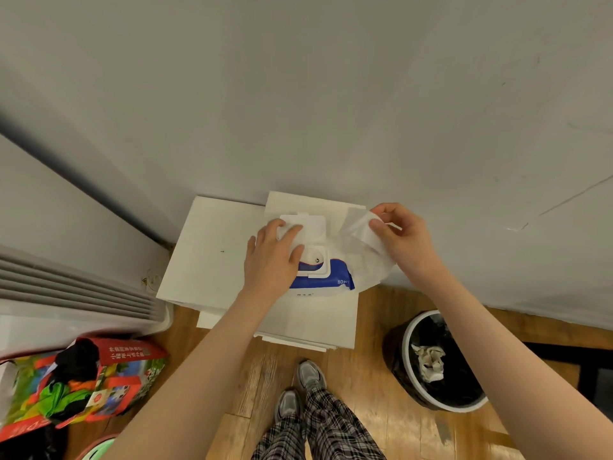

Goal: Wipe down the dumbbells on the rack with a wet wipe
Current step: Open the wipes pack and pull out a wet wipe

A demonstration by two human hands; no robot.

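White boxes (212, 260) underneath; left hand (272, 257) flat on blue wipe pack (323, 280); right hand (403, 235) pinches thin white wipe (361, 237).

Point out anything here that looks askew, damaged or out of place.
The white boxes under the wet wipe pack are stacked crooked, edges not lined up. The wall at right shows scuffs and a chipped spot. Otherwise nothing stands out.

Plain grey wall (331, 94) behind; wood plank floor (374, 376); white boxes (205, 260) against wall; black-lined bin (441, 363) right; white radiator (73, 287), colourful bag (83, 383) left
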